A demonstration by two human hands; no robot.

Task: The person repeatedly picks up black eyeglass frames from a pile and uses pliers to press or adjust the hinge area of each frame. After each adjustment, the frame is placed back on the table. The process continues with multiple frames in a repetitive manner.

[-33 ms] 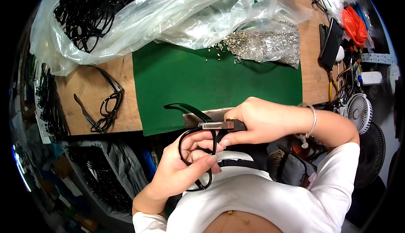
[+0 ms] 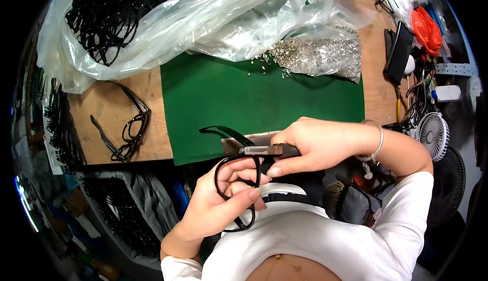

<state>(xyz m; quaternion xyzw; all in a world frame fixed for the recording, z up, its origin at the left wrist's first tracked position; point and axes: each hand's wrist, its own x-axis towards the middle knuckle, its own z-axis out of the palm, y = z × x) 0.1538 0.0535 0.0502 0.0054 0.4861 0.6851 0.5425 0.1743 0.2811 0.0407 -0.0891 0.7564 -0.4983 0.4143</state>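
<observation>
Just past the near edge of the desk, my left hand (image 2: 213, 204) is closed around the rim of a black eyeglass frame (image 2: 217, 179). One temple of the frame sticks up and left over the green mat. My right hand (image 2: 317, 146) grips a hand tool with a flat metal head (image 2: 258, 151) and a dark handle. The metal head lies against the upper corner of the frame, by the temple's hinge end. My fingers cover part of the handle, and the exact contact point is too small to make out.
A green mat (image 2: 218, 87) covers the desk middle. A clear bag of small metal pieces (image 2: 325, 54) spills onto it. Plastic sheeting (image 2: 168, 26) and piled black frames (image 2: 101, 21) lie behind. Other glasses (image 2: 133, 128) rest left; a phone (image 2: 399, 52), pliers (image 2: 399, 103) and fan (image 2: 432, 136) right.
</observation>
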